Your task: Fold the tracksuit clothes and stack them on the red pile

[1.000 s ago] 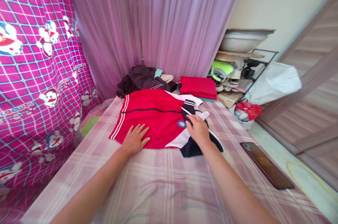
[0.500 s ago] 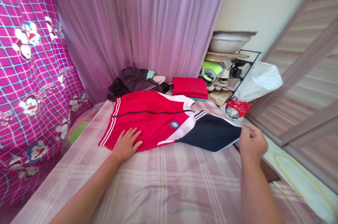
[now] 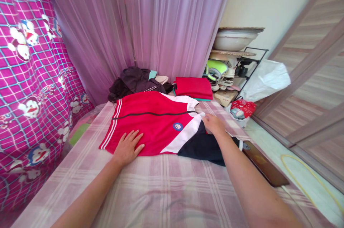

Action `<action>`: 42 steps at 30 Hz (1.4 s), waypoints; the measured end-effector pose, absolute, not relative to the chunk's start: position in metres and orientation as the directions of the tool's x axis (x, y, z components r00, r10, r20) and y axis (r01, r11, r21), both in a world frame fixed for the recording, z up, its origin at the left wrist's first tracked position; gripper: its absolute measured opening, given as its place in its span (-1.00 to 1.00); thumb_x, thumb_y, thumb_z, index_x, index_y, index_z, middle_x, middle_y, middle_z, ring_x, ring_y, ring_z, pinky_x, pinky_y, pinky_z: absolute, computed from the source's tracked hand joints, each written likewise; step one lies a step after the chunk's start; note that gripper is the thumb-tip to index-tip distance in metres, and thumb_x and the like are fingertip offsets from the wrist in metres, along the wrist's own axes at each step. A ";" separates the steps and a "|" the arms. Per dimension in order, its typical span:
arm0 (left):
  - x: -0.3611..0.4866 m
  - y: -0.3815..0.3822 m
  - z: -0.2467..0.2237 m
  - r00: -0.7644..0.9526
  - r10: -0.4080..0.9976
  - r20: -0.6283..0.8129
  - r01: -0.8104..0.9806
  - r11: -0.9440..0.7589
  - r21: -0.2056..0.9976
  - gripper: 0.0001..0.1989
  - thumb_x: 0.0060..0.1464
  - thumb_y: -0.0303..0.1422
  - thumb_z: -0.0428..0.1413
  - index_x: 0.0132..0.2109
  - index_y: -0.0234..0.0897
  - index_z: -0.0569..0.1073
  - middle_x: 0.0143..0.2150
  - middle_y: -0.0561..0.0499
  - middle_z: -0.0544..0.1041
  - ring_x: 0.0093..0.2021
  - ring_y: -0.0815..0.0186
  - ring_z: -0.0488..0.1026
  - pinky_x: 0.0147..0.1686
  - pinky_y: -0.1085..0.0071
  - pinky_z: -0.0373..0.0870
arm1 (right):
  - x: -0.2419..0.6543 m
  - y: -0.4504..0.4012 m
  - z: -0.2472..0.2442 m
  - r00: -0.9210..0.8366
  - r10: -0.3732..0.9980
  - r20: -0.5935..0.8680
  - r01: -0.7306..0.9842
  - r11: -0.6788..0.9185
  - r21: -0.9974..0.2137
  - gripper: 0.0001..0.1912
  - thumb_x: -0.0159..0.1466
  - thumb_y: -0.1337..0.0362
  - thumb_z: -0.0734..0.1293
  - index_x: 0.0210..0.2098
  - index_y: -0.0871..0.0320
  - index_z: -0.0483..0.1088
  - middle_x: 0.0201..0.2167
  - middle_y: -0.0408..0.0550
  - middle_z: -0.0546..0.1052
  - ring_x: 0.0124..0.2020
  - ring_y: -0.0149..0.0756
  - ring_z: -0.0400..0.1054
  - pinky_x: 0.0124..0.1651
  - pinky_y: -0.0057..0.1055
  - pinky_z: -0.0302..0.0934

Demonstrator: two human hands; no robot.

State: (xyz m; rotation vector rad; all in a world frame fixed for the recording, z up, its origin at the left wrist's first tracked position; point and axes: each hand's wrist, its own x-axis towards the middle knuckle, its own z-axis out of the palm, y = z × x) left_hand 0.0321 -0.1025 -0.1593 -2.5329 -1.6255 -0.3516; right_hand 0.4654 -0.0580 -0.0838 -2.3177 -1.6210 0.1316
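A red, white and navy zip jacket (image 3: 150,127) lies spread on the bed, its hem toward the left and its collar toward the right. A round blue badge (image 3: 177,126) sits on its near front. My left hand (image 3: 128,148) rests flat on the red body near the hem, fingers spread. At the collar end, my right hand (image 3: 213,123) pinches the white shoulder edge. The navy sleeve (image 3: 201,145) lies to the right, partly hidden under my right forearm.
Behind the jacket are a dark clothes pile (image 3: 135,79) and a folded red garment (image 3: 193,87). A dark phone-like slab (image 3: 264,163) lies at the bed's right edge. Past it stand a shoe rack (image 3: 248,81), a white bag (image 3: 266,79) and a wardrobe (image 3: 303,95).
My right hand has let go of the navy sleeve's end and moved left to the white shoulder by the collar. The sleeve has dropped onto the bed. My left hand has stayed put.
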 end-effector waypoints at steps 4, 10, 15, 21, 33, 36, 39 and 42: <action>0.030 -0.103 -0.162 0.410 0.871 0.272 0.903 -0.430 0.013 -0.47 0.27 -0.02 -0.07 0.29 -0.07 0.34 0.35 -0.07 0.33 0.35 0.07 0.23 0.30 -0.04 0.10 | 0.471 -0.019 -0.092 0.429 0.903 -0.004 0.856 -0.408 -0.319 -0.41 0.35 -0.03 0.15 0.14 0.27 0.42 0.05 0.32 0.52 0.05 0.01 0.44 0.03 -0.18 0.27; 0.029 -0.104 -0.165 0.412 0.868 0.278 0.900 -0.434 0.023 -0.45 0.27 0.00 -0.08 0.30 -0.07 0.33 0.35 -0.09 0.32 0.35 0.06 0.22 0.30 -0.06 0.10 | 0.466 -0.011 -0.106 0.499 0.866 0.024 0.790 -0.444 -0.422 -0.35 0.28 0.19 0.25 0.33 0.26 0.18 0.09 0.28 0.49 0.08 0.02 0.42 0.03 -0.23 0.28; 0.030 -0.104 -0.162 0.404 0.877 0.262 0.904 -0.426 0.031 -0.44 0.26 0.02 -0.09 0.29 -0.06 0.34 0.35 -0.09 0.32 0.35 0.06 0.23 0.31 -0.05 0.10 | 0.462 -0.021 -0.122 0.579 0.807 0.113 0.775 -0.503 -0.383 -0.39 0.32 0.18 0.19 0.34 0.18 0.14 0.09 0.22 0.48 0.06 0.04 0.41 0.05 -0.12 0.27; 0.031 -0.105 -0.162 0.400 0.871 0.285 0.900 -0.432 0.059 -0.45 0.25 0.02 -0.08 0.28 -0.06 0.36 0.34 -0.08 0.33 0.34 0.06 0.23 0.32 -0.03 0.09 | 0.451 -0.019 -0.120 0.426 0.839 0.337 0.894 -0.335 -0.297 -0.42 0.33 0.22 0.15 0.31 0.29 0.18 0.23 0.30 0.33 0.24 0.05 0.23 0.20 -0.11 0.16; 0.037 -0.111 -0.158 0.391 0.866 0.310 0.888 -0.444 0.121 -0.46 0.25 -0.01 -0.04 0.27 -0.10 0.37 0.32 -0.11 0.37 0.33 0.05 0.25 0.33 -0.05 0.07 | 0.415 -0.020 -0.152 0.029 0.999 0.026 0.999 -0.030 0.020 -0.40 0.43 0.03 -0.02 0.38 0.08 0.12 0.44 0.07 0.06 0.42 -0.07 -0.05 0.38 0.04 -0.16; 0.028 -0.110 -0.153 0.334 0.855 0.397 0.880 -0.434 0.193 -0.53 0.30 -0.09 -0.10 0.20 -0.14 0.44 0.24 -0.09 0.47 0.26 0.11 0.35 0.31 0.00 0.14 | 0.417 -0.020 -0.152 0.026 0.999 0.035 0.999 -0.027 0.040 -0.41 0.44 0.05 -0.03 0.38 0.08 0.12 0.44 0.05 0.06 0.42 -0.11 -0.04 0.38 0.00 -0.14; -0.002 -0.099 -0.147 0.111 0.849 0.517 0.905 -0.301 0.301 -0.54 0.31 -0.15 -0.15 0.12 -0.22 0.49 0.15 -0.13 0.53 0.17 0.14 0.44 0.25 0.08 0.25 | 0.424 -0.020 -0.155 0.019 0.998 0.064 0.997 -0.024 0.071 -0.42 0.44 0.07 -0.03 0.37 0.09 0.15 0.42 0.07 0.10 0.40 -0.12 -0.01 0.37 -0.01 -0.12; -0.042 -0.080 -0.140 -0.125 0.864 0.488 0.928 -0.073 0.366 -0.51 0.28 -0.18 -0.17 0.11 -0.32 0.49 0.13 -0.21 0.54 0.13 0.09 0.46 0.16 0.13 0.34 | 0.434 -0.020 -0.161 0.038 0.991 0.132 0.993 -0.052 0.104 -0.43 0.44 0.08 -0.01 0.34 0.10 0.20 0.39 0.11 0.18 0.38 -0.07 0.03 0.33 -0.02 -0.05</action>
